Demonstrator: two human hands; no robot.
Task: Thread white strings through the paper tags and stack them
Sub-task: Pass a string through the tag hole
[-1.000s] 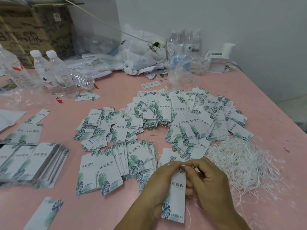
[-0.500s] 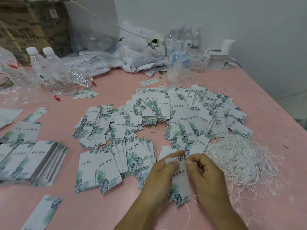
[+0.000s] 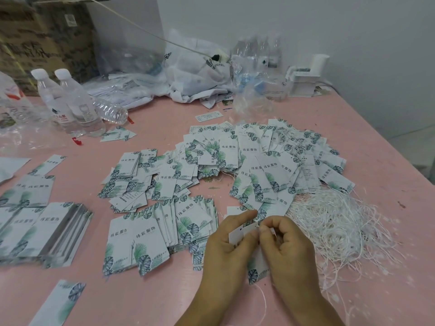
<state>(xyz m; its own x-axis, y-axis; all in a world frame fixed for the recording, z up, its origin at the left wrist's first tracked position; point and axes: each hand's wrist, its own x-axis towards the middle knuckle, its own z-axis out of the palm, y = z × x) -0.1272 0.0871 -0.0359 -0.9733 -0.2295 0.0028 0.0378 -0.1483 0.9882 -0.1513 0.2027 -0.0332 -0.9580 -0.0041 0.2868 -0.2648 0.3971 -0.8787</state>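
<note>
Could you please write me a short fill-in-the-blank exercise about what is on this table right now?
1. The left hand and the right hand hold one paper ____ between them.
2. The loose white strings lie piled to the ____ of the hands.
3. The table top is ____ in colour.
4. The two upright water bottles have ____ caps.

Missing words: tag; right; pink; white

Pink table, white wall, cardboard boxes bkgd.
</note>
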